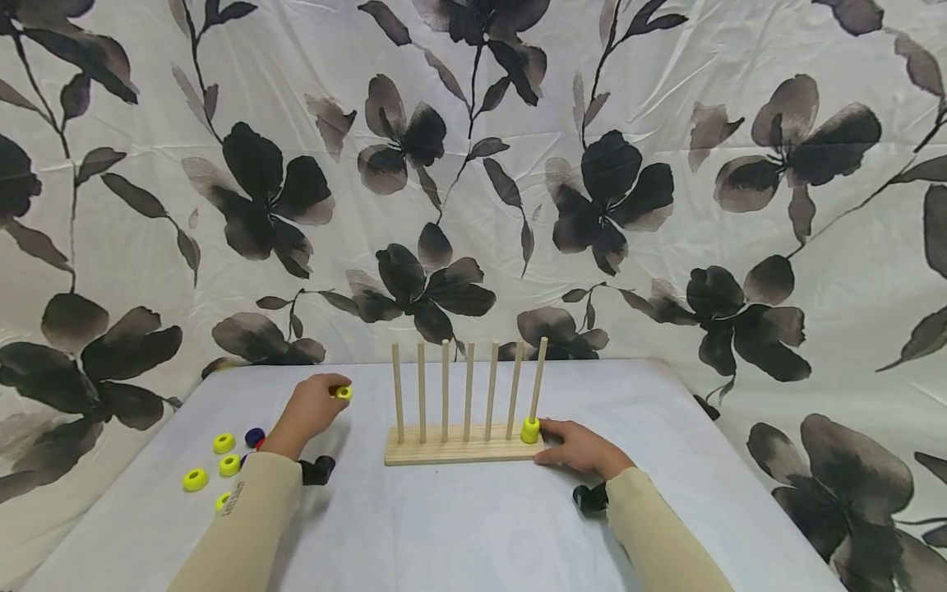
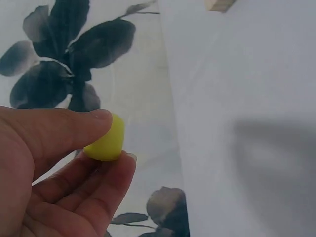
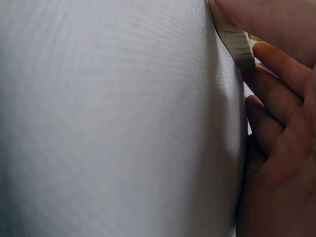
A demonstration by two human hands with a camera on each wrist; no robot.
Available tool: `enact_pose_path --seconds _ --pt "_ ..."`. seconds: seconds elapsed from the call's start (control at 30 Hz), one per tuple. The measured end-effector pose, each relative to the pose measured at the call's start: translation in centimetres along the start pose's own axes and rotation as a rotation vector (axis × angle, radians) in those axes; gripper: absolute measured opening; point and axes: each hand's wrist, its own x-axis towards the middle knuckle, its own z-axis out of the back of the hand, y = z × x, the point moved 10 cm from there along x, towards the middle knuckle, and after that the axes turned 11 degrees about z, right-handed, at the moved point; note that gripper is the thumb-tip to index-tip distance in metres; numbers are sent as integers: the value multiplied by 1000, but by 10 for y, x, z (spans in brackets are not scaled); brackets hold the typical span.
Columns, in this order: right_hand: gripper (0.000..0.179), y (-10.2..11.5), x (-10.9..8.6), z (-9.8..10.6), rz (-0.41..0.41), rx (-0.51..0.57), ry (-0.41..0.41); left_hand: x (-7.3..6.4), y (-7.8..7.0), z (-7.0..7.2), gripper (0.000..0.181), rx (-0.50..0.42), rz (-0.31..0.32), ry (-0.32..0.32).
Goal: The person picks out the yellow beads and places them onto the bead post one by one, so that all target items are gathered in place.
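Observation:
My left hand point(image 1: 309, 411) pinches a yellow ring point(image 2: 109, 140) between thumb and fingertips, raised above the table left of the wooden peg stand point(image 1: 459, 452). The stand has a flat base with a row of several upright pegs. Yellow rings point(image 1: 529, 431) sit stacked at the bottom of its rightmost peg; the other pegs are bare. At the base's right end, my right hand point(image 1: 584, 448) grips the wood, thumb at the front edge and fingers round the end. The right wrist view shows the base's corner point(image 3: 242, 52) between thumb and fingers.
Several loose yellow rings point(image 1: 196, 479) lie on the left of the white-covered table point(image 1: 459, 534). A dark blue ring point(image 1: 255, 437) and a red piece point(image 1: 261, 444) lie beside my left forearm, partly hidden. A flower-printed cloth point(image 1: 473, 164) hangs behind the table.

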Motion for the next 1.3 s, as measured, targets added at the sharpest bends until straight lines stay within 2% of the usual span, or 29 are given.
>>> enact_pose_path --seconds 0.17,0.5,0.87,1.1,1.3 --pt "76 0 -1 0 3 12 -10 -3 -8 4 40 -29 9 7" --pt "77 -1 -1 2 -4 22 -9 -13 -32 24 40 -88 -21 -4" --pt "76 -1 -1 1 -4 21 -8 -20 -42 37 41 -111 1 8" --pt "77 -1 -1 1 -6 15 -11 -25 -55 47 43 -153 9 10" --pt "77 -2 -2 2 -14 15 -10 -28 -67 57 44 -166 -11 0"
